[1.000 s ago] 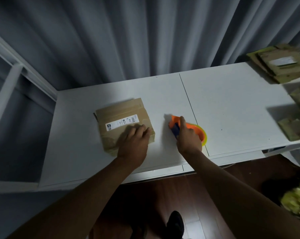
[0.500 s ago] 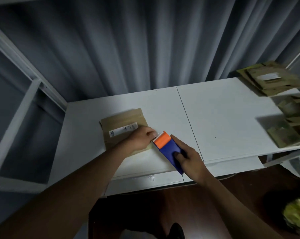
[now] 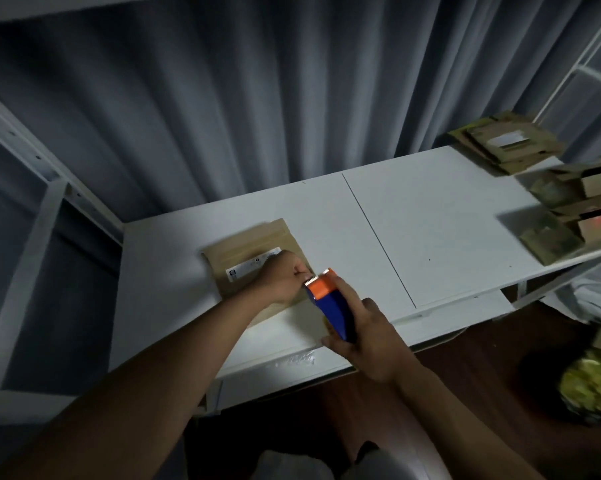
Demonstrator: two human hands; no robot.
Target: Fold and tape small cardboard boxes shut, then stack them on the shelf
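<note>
Curtains [image 3: 292, 98] in grey folds fill the whole back of what I see, hanging down behind the white table [image 3: 430, 230], which is made of two panels with a thin seam running between them. White shelf frames stand at both edges, one [image 3: 43, 209] to my left beside the table's end and another [image 3: 576, 67] at the far right. Flattened cardboard [image 3: 506, 142] lies stacked at the table's far right corner, and nearer along that right edge sit a few more boxes [image 3: 569, 216], partly folded and blurred. On the left panel lies the cardboard box [image 3: 243, 258] I am working on, flat on the table with a white label [image 3: 249, 266] on its top face. My left hand [image 3: 283, 275] rests on the box's right end, knuckles up, with the fingers curled and the fingertips pinched together right at the mouth of the tape dispenser [image 3: 330, 306]; the tape itself is too thin to make out there. My right hand [image 3: 368, 341] is wrapped around the dispenser's blue body, thumb on the near side, holding it tilted so its orange head with the toothed blade points at the box's right edge, just beside my left fingers. Below the table's front edge is dark wooden floor [image 3: 465, 368], and a yellow-green bundle [image 3: 593, 386] sits at the lower right.
</note>
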